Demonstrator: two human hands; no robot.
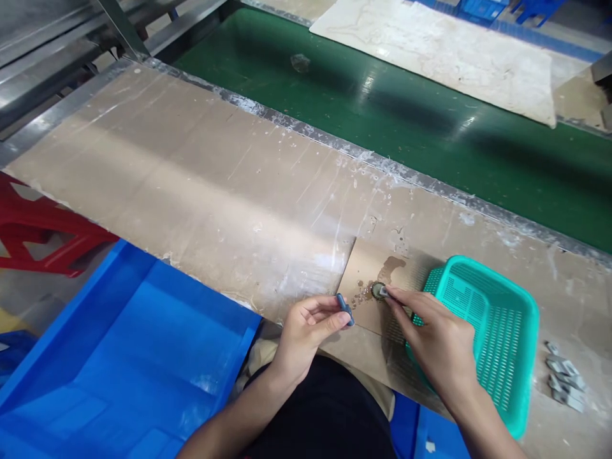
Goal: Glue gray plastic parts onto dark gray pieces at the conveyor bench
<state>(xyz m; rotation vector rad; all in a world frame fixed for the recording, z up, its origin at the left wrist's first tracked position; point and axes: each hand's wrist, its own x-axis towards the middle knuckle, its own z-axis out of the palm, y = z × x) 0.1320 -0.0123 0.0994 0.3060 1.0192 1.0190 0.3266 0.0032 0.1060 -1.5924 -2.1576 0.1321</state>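
My left hand [308,331] pinches a small dark grey-blue part [345,308] between thumb and fingers at the near edge of the brown workbench [201,191]. My right hand [437,341] reaches left over the corner of a teal plastic basket [502,331]. Its fingertips hold a small round grey piece [379,291] against a cardboard patch [366,271] that is stained with a dark wet smear. The two hands are a short gap apart.
A large blue plastic bin [124,357] sits below the bench at my left, a red stool [38,236] beyond it. Several small grey metal parts [564,379] lie right of the basket. A green conveyor belt [406,121] runs behind the bench.
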